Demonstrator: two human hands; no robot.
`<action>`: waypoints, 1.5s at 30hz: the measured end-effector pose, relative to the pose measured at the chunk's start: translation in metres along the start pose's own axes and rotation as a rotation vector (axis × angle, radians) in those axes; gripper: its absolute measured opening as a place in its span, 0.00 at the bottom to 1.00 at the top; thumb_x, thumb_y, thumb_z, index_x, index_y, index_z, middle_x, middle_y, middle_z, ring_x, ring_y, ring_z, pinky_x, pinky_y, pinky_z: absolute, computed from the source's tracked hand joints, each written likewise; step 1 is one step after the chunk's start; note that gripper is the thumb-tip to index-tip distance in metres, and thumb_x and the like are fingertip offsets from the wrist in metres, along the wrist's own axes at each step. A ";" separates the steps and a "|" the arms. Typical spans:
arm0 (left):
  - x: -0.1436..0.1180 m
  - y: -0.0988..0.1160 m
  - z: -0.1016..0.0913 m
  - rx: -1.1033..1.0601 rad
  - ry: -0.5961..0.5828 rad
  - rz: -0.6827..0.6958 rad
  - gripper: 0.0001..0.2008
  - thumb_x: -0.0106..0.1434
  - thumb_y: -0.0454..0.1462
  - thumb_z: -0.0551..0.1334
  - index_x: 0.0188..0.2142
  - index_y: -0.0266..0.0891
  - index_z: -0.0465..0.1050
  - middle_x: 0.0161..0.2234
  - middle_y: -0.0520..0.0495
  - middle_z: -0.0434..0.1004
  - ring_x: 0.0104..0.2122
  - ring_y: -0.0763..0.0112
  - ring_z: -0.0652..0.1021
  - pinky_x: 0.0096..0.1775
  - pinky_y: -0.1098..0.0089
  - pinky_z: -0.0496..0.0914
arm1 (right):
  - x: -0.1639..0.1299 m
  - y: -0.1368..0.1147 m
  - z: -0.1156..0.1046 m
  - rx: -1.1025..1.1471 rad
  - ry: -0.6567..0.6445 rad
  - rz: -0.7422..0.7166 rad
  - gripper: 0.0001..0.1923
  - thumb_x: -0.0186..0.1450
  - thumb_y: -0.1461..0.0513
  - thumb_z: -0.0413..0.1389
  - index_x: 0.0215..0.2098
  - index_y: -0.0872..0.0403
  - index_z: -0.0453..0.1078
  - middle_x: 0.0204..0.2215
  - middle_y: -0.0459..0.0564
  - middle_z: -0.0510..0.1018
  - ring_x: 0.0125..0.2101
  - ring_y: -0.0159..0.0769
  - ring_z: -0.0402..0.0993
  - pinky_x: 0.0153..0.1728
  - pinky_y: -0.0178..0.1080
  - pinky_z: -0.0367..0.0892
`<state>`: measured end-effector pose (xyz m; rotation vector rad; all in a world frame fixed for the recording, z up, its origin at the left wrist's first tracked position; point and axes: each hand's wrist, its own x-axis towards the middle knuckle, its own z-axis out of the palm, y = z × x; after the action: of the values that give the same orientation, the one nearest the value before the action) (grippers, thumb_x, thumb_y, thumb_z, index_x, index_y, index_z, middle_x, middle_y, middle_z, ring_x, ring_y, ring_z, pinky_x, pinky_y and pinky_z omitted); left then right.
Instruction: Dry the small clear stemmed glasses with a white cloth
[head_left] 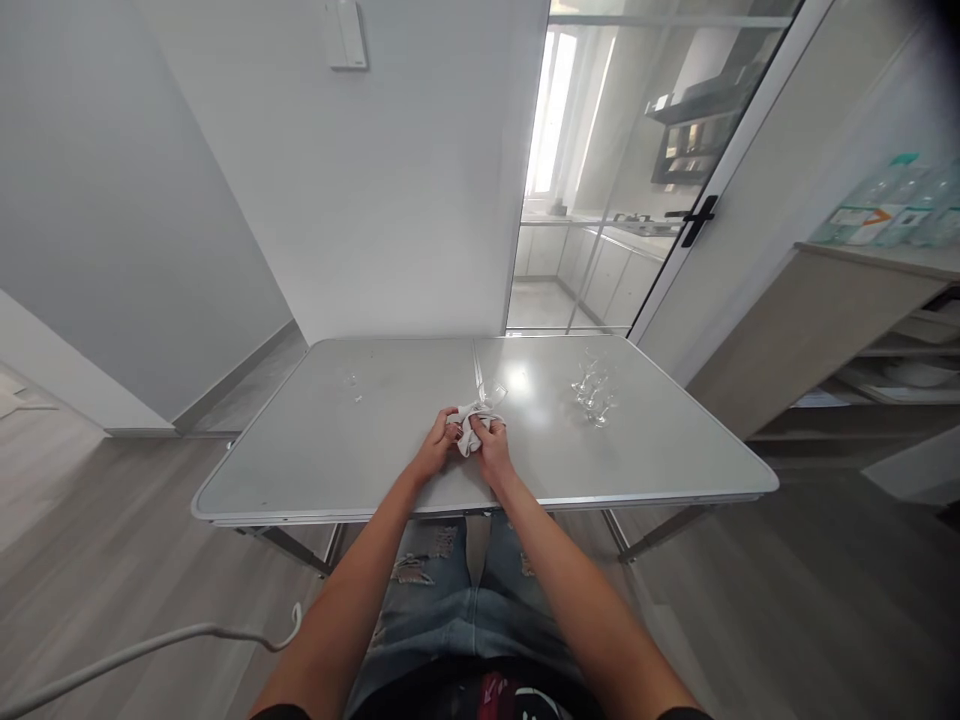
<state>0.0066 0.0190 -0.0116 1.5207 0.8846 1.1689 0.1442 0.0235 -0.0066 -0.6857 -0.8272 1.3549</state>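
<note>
Both my hands meet above the near middle of a grey folding table [315, 470]. My left hand [437, 447] and my right hand [491, 449] are closed on a crumpled white cloth [469, 432]. A small clear glass [493, 396] sticks out of the cloth just beyond my right hand; which hand grips it I cannot tell. Several clear glasses [594, 392] stand together on the table's right half. One more small glass [351, 381] stands alone on the left half.
A glass sliding door [637, 170] with a black handle opens onto a kitchen behind the table. A wooden shelf unit [847, 330] with bottles on top stands at the right. A white cable [150, 645] lies on the wooden floor at the lower left.
</note>
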 end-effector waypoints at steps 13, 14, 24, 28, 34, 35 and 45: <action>0.005 -0.008 -0.005 0.156 0.060 0.197 0.27 0.70 0.52 0.56 0.60 0.39 0.56 0.50 0.40 0.70 0.49 0.62 0.72 0.53 0.62 0.67 | 0.000 0.009 0.003 -0.160 0.014 -0.048 0.17 0.56 0.49 0.67 0.32 0.53 0.74 0.26 0.44 0.76 0.27 0.31 0.71 0.30 0.34 0.68; 0.006 -0.009 -0.006 0.169 0.057 0.199 0.27 0.70 0.51 0.57 0.60 0.39 0.56 0.51 0.40 0.69 0.49 0.62 0.72 0.53 0.62 0.67 | 0.000 0.011 0.003 -0.167 0.009 -0.059 0.16 0.57 0.50 0.67 0.32 0.53 0.75 0.27 0.44 0.76 0.28 0.31 0.71 0.32 0.34 0.68; 0.006 -0.007 -0.004 0.174 0.088 0.123 0.23 0.69 0.49 0.59 0.56 0.40 0.61 0.50 0.41 0.72 0.48 0.63 0.74 0.51 0.63 0.70 | 0.003 0.000 -0.001 0.177 0.150 -0.082 0.16 0.58 0.52 0.66 0.37 0.51 0.71 0.34 0.45 0.79 0.34 0.34 0.77 0.39 0.38 0.72; 0.005 -0.003 -0.002 0.153 0.108 0.106 0.25 0.68 0.50 0.60 0.58 0.40 0.61 0.52 0.40 0.71 0.51 0.62 0.74 0.50 0.63 0.71 | 0.001 -0.004 0.000 0.187 0.168 -0.094 0.16 0.58 0.51 0.65 0.37 0.51 0.70 0.33 0.46 0.79 0.34 0.35 0.77 0.38 0.38 0.72; 0.005 0.007 -0.002 0.144 0.084 0.152 0.28 0.69 0.56 0.55 0.55 0.37 0.71 0.50 0.39 0.76 0.50 0.58 0.74 0.55 0.60 0.67 | -0.003 0.005 0.001 -0.301 -0.053 -0.108 0.17 0.58 0.48 0.65 0.28 0.53 0.75 0.23 0.45 0.75 0.26 0.34 0.68 0.31 0.37 0.67; 0.005 0.007 -0.002 0.143 0.088 0.140 0.28 0.69 0.57 0.54 0.53 0.36 0.72 0.48 0.40 0.77 0.48 0.59 0.75 0.53 0.61 0.68 | -0.003 0.005 0.001 -0.354 -0.088 -0.127 0.17 0.60 0.47 0.63 0.28 0.53 0.75 0.23 0.46 0.75 0.26 0.34 0.67 0.31 0.37 0.66; 0.007 -0.004 -0.005 0.152 0.260 0.022 0.30 0.68 0.60 0.50 0.28 0.38 0.69 0.25 0.50 0.69 0.28 0.69 0.67 0.35 0.68 0.66 | -0.006 0.008 0.004 -0.495 -0.267 -0.184 0.18 0.63 0.48 0.60 0.24 0.51 0.72 0.21 0.44 0.70 0.25 0.34 0.62 0.32 0.36 0.62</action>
<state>0.0038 0.0273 -0.0131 1.5233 1.1543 1.3625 0.1359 0.0187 -0.0114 -0.7928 -1.4332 1.0925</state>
